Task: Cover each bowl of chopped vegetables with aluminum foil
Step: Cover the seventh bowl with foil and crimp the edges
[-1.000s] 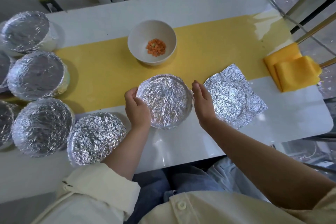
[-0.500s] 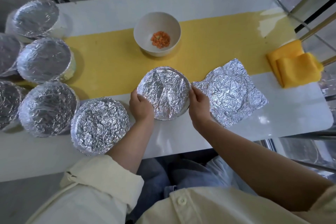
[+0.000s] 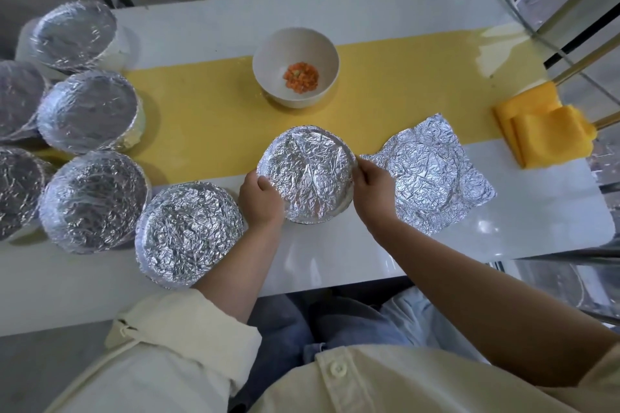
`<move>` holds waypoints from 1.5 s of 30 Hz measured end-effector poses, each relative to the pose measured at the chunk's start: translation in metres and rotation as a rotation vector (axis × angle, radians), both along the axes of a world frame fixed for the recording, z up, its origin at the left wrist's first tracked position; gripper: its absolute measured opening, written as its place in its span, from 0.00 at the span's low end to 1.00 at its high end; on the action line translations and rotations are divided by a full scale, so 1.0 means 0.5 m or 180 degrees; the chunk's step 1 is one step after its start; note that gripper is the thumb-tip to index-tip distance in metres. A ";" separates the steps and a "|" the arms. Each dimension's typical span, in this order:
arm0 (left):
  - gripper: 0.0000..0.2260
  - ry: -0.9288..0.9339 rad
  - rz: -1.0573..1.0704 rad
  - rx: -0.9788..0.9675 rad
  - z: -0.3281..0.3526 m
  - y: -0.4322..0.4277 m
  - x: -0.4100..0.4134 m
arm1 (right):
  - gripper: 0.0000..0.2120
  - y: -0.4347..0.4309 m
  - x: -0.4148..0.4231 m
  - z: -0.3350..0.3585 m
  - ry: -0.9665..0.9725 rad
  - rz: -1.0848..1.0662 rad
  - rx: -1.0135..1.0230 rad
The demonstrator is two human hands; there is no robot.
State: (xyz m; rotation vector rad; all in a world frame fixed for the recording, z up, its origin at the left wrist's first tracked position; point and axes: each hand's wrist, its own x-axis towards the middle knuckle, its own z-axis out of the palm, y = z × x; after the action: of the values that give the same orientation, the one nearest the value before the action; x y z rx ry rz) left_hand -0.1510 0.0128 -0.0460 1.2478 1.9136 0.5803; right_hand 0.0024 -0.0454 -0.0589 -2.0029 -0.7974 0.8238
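Note:
A foil-covered bowl point(image 3: 307, 173) stands in the middle of the table, straddling the near edge of the yellow runner. My left hand point(image 3: 263, 199) grips its left rim, fingers curled round the foil edge. My right hand point(image 3: 370, 186) grips its right rim the same way. Behind it an uncovered white bowl point(image 3: 295, 67) holds chopped orange vegetables point(image 3: 301, 77). A loose crumpled foil sheet point(image 3: 431, 174) lies flat to the right of my right hand.
Several foil-covered bowls crowd the left side, the nearest one point(image 3: 189, 233) beside my left wrist. A folded yellow cloth point(image 3: 545, 127) lies at the right edge. The white table point(image 3: 352, 7) carries a yellow runner point(image 3: 208, 124); a radiator stands behind.
Both hands have closed in from beside the bowl onto its rim and now press the foil edge down round it. The bowl has stayed in place.

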 end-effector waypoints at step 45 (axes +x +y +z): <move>0.20 -0.0182 0.0103 -0.0420 0.048 0.363 -0.250 | 0.08 0.384 -0.229 0.013 0.1001 -0.0128 -0.0481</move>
State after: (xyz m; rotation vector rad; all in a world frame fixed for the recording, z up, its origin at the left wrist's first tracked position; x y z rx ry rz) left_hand -0.2758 0.1942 -0.0222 1.1072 1.8953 0.4926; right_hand -0.1122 0.1464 -0.0526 -1.9448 -0.5258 1.1693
